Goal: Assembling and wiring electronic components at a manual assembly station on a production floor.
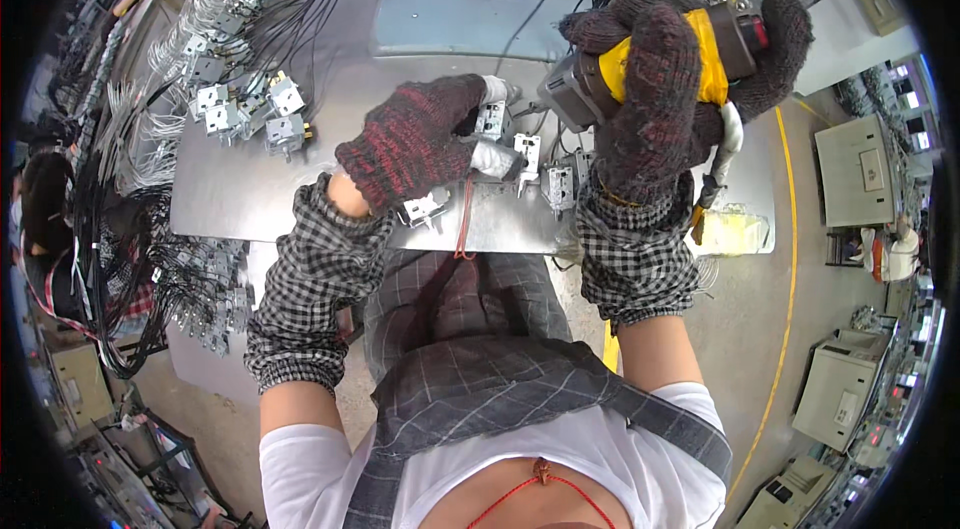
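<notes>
My right hand [660, 99] clamps a yellow power screwdriver [640, 69]; my left hand [420, 139] pins a small metal part [497, 157] on the steel table [230, 194]. A slipping bit could, I judge, strike the gloved fingers.

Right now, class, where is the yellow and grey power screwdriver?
In the head view, the power screwdriver is at upper right, gripped in the gloved right hand above the metal table, just right of the small grey parts under the left hand.
</notes>
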Tool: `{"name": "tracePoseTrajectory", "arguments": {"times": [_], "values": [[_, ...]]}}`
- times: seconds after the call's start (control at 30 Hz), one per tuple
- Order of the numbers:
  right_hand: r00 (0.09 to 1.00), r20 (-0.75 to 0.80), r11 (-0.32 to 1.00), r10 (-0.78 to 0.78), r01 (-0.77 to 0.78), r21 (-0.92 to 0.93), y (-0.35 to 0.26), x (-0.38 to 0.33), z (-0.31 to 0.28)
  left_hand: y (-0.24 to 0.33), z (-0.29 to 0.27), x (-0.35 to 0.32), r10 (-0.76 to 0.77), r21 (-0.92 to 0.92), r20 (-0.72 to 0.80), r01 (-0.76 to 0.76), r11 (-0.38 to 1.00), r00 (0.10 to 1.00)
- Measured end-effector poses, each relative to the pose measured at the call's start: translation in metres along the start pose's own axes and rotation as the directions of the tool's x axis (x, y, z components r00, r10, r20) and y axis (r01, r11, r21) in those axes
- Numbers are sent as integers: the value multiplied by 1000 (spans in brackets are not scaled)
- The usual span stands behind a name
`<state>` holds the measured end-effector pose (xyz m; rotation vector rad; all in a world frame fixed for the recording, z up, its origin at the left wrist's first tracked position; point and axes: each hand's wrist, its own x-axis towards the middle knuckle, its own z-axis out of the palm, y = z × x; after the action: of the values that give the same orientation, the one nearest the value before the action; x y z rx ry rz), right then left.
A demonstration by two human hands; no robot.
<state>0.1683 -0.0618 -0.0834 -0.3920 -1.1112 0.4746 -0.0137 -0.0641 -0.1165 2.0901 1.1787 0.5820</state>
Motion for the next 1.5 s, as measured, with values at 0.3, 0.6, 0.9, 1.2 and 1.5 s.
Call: {"name": "tracePoseTrajectory", "arguments": {"times": [0.3, 0.6, 0.9, 1.2, 1.5], "values": [[1000, 15, 999, -10, 9, 39, 0, -2, 1, 0, 6, 5, 174, 317, -126, -127, 940, 977], [840, -70, 742, 538, -433, 513, 7, -15, -29, -10, 9, 2, 130, 292, -85, -100, 951, 988], [957, 288, 977, -31, -32, 212, 5, -5, -5, -15, 4, -77, -10, 569, -41, 31, 822, 999], [972, 235, 993, 31, -57, 105, 8, -2, -5, -18, 32, -67, -376, -852, -429, -230, 470, 822], [975, 184, 991, -122, 109, 79, -8, 9, -33, 5, 53, 8, 138, -166, -465, -239, 957, 874]]}}
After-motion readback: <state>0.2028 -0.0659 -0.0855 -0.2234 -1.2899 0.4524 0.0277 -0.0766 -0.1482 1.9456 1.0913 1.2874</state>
